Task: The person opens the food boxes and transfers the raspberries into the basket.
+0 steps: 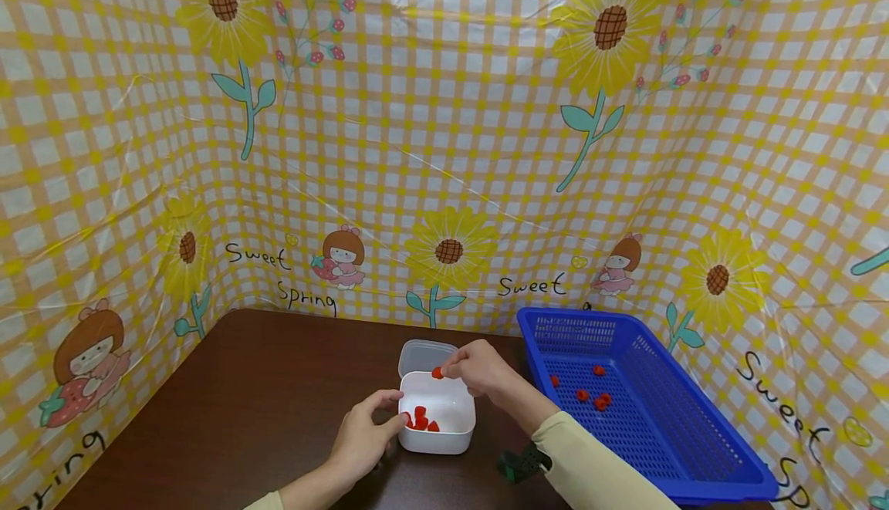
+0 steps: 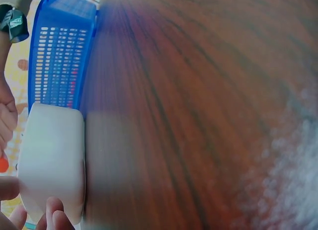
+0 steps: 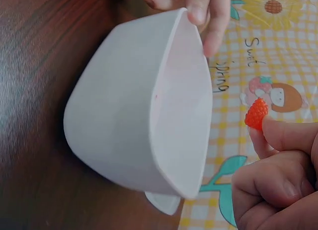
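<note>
A white box (image 1: pixel 437 441) with rounded corners stands on the table, several red raspberries (image 1: pixel 420 419) inside at its near left. My left hand (image 1: pixel 361 434) holds the box at its left side, thumb and fingertips at the rim. Over the far right part of the box, my right hand (image 1: pixel 479 367) pinches one raspberry (image 3: pixel 257 114) between thumb and forefinger, above the rim. In the left wrist view the box's white side (image 2: pixel 52 160) hides its contents.
A blue perforated basket (image 1: pixel 667 425) stands to the right, with several raspberries (image 1: pixel 601 401) on its floor. A translucent lid (image 1: pixel 425 353) lies just behind the box. A patterned cloth (image 1: pixel 389 147) hangs round the brown table (image 1: pixel 257 394). A dark green band (image 1: pixel 521 464) is at my right wrist.
</note>
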A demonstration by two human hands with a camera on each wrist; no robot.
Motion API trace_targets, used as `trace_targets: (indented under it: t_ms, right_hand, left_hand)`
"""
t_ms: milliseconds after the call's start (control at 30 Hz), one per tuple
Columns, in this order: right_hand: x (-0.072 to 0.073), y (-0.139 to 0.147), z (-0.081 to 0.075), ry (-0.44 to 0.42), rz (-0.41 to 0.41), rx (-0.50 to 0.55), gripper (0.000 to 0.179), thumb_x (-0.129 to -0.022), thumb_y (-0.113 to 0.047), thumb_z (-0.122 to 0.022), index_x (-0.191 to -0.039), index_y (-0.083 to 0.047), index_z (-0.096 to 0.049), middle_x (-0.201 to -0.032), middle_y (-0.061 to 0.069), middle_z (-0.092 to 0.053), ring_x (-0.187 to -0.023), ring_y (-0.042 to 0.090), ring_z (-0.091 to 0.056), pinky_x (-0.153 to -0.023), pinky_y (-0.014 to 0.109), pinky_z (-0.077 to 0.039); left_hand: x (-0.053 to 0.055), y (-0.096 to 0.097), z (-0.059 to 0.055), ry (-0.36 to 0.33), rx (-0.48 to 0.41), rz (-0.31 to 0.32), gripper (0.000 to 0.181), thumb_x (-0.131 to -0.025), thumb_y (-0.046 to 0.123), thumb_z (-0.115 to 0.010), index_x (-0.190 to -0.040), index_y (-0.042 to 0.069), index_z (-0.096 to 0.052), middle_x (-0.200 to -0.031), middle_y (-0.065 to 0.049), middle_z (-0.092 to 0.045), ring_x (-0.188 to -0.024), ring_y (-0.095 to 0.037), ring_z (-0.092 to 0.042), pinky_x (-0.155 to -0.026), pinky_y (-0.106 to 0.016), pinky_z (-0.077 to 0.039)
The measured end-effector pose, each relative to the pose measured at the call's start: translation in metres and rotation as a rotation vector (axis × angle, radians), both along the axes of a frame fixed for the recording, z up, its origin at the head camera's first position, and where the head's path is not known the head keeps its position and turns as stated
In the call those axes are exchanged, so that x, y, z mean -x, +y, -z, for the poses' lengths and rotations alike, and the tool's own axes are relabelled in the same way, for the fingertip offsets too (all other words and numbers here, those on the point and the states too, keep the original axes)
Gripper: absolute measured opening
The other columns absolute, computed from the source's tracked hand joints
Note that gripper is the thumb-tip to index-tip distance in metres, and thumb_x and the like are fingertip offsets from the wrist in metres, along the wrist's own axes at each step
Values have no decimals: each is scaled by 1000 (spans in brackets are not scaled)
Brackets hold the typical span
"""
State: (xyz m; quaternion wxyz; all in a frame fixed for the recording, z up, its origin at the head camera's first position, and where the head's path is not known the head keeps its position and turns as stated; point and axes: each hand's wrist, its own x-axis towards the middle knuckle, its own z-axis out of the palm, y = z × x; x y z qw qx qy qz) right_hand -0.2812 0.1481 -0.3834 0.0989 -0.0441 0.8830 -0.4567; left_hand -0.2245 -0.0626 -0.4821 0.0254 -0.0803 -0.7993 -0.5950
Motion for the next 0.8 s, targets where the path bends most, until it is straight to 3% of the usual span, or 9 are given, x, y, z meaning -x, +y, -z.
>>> trace_targets:
  t_ms: [100, 200, 800]
  right_hand:
    - [1, 7, -4, -5, 21, 30, 10, -92, -6, -68, -93, -1, -76, -63, -3, -49, -44, 9, -22, -43, 22, -22]
    - [2, 15, -9, -17, 40, 70, 9, -92, -4, -67, -91, 0, -75, -54, -5, -31, -44, 10, -20, -43, 23, -19]
    - [6, 74, -35, 42, 59, 76, 18, -95, -5, -63, -104, 7, -72, -51, -8, -29, -45, 7, -18, -44, 22, -21]
  left_hand:
    - [0, 0, 0, 4, 1, -3, 32, -91, 23, -74, -121, 19, -67, -109, -7, -67, -54, -23, -63, -39, -31, -46]
    - [-1, 1, 0, 6, 0, -3, 32, -91, 23, -74, -122, 19, -67, -109, -7, -67, -54, -23, -62, -39, -31, -46]
    - [-1, 2, -1, -3, 15, -19, 32, -91, 23, -74, -122, 19, -67, -109, -7, -67, -55, -23, -62, -40, -32, -46]
